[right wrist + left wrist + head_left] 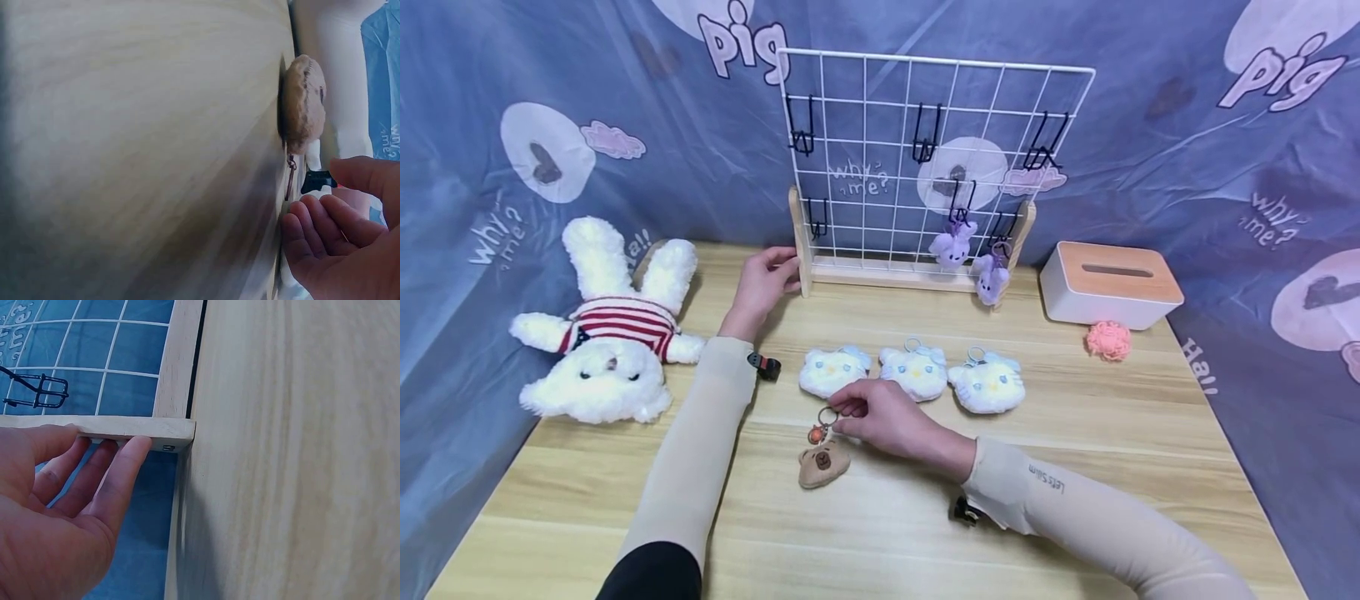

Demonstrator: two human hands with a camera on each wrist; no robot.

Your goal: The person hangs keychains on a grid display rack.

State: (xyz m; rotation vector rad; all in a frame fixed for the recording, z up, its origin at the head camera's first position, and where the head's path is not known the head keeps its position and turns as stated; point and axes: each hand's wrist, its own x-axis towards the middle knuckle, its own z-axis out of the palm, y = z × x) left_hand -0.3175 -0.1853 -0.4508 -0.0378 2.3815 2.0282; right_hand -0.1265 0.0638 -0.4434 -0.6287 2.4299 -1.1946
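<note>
A brown capybara-face plush keychain [823, 464] lies on the table, its metal ring [828, 416] and a small orange charm [816, 434] above it. Beside that ring hovers my right hand [887, 417], thumb and fingers apart in the right wrist view, where the plush [304, 103] shows edge-on. At the back stands a white wire grid rack [895, 167] on wooden feet. My left hand [763, 283] grips its left wooden post [137, 428], thumb against the front. Two purple plush keychains [953, 247] hang from hooks at its lower right.
Three white cat-face plush keychains [987, 385] lie in a row just beyond my right hand. A white plush toy in a striped sweater [621, 325] lies at left. A tissue box [1108, 287] and a pink fuzzy ball [1108, 341] sit at right. Black hooks [927, 137] hang on the grid.
</note>
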